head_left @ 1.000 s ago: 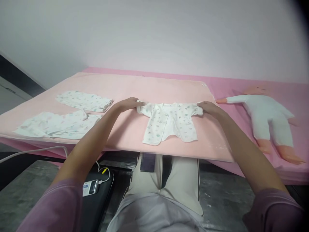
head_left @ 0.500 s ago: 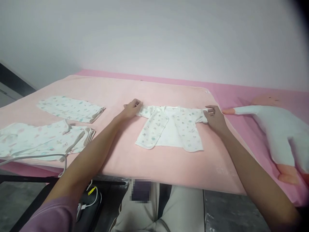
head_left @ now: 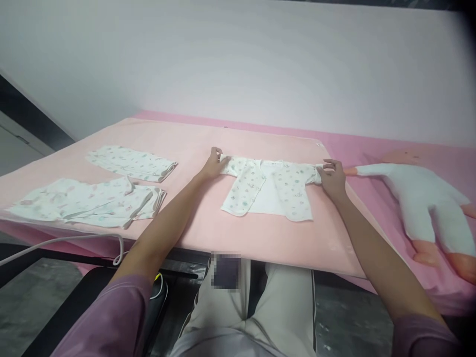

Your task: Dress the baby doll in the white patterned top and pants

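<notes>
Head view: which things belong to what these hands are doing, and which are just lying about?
In use:
small jacket, laid out, front open
left hand and right hand, at its opposite sleeve ends
peach mat, underneath

Probably just lying about:
far folded garment and near folded garment, to the left
doll, to the right
white cable, front left
</notes>
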Demonstrator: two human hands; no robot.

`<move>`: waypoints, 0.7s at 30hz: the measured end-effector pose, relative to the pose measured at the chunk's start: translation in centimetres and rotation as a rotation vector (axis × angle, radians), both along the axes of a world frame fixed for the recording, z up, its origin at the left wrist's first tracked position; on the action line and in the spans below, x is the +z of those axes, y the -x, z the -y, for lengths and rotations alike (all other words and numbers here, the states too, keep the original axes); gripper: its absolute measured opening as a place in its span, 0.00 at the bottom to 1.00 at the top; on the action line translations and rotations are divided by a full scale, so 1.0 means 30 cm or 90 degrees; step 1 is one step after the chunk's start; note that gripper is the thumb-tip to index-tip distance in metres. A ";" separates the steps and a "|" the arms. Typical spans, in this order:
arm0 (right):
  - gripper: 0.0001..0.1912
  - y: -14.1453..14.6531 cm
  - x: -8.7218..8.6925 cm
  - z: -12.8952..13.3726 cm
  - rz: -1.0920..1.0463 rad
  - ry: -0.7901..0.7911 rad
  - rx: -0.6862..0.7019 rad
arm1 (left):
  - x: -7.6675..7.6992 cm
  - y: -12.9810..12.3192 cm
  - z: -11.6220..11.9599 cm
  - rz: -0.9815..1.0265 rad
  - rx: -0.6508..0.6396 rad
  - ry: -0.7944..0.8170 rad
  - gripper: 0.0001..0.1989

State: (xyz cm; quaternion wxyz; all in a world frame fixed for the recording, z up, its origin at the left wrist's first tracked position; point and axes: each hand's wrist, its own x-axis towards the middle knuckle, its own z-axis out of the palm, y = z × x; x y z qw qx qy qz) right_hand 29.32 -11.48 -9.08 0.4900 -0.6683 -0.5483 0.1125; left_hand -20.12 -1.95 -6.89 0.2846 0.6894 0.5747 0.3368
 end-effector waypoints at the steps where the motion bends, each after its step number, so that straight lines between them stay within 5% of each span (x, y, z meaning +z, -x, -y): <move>1: 0.31 0.000 0.003 0.002 0.020 0.010 -0.004 | -0.003 -0.002 -0.007 0.023 0.003 -0.014 0.25; 6: 0.21 0.034 0.054 0.045 0.228 0.013 -0.033 | 0.033 -0.020 0.021 -0.140 0.022 -0.121 0.24; 11: 0.17 0.270 0.175 0.158 0.336 -0.067 0.043 | 0.135 -0.097 0.086 -0.239 -0.013 -0.250 0.27; 13: 0.12 0.412 0.206 0.206 0.311 0.007 0.168 | 0.165 -0.167 0.096 -0.242 -0.103 -0.224 0.29; 16: 0.22 0.610 0.213 0.262 0.287 0.210 0.325 | 0.178 -0.304 0.102 -0.304 -0.208 -0.096 0.33; 21: 0.28 0.794 0.165 0.277 0.288 0.307 0.309 | 0.156 -0.494 0.096 -0.455 -0.210 0.043 0.34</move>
